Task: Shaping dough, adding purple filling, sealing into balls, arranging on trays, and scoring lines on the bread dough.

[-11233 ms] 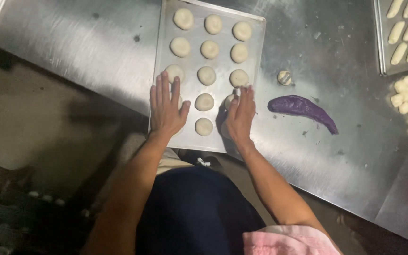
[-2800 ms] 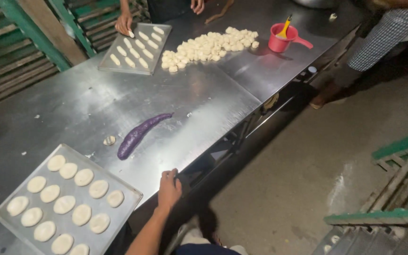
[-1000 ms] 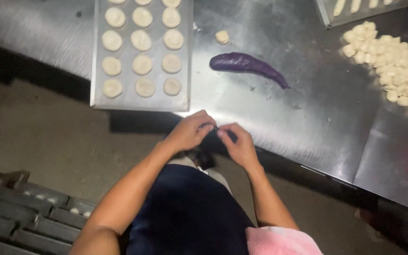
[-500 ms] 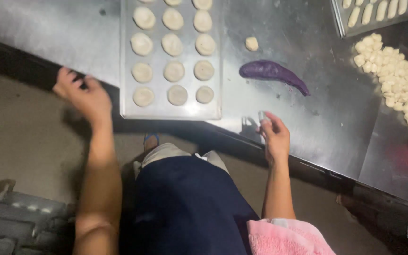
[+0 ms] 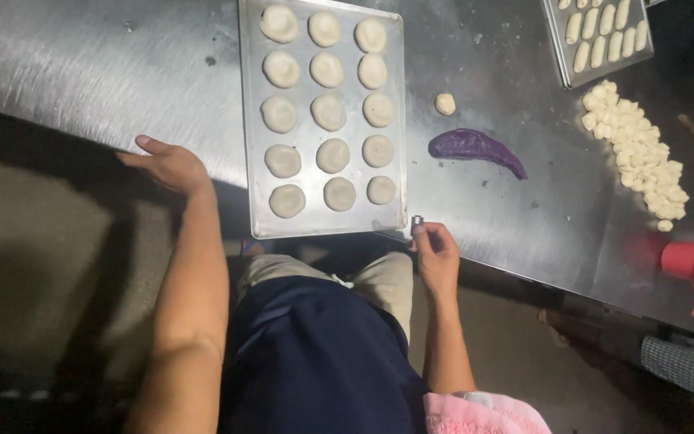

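A single head-worn camera looks steeply down from above the person's chest. It faces the near edge of the scuffed steel surface (image 5: 122, 64), fairly close, with floor below.

Baking tray (image 5: 251, 120): silver-grey. Dough rounds (image 5: 332, 155): pale cream. Dough strip (image 5: 476, 147): purple. Cup (image 5: 683, 260): red. Cloth (image 5: 483, 414): pink. Apron (image 5: 315, 362): navy.

On the steel worktop (image 5: 82, 64) lie a purple dough strip (image 5: 475, 149), a small dough ball (image 5: 444, 104), a heap of pale dough pieces (image 5: 636, 153), a second tray of dough fingers (image 5: 600, 36) and a red cup (image 5: 684, 261).
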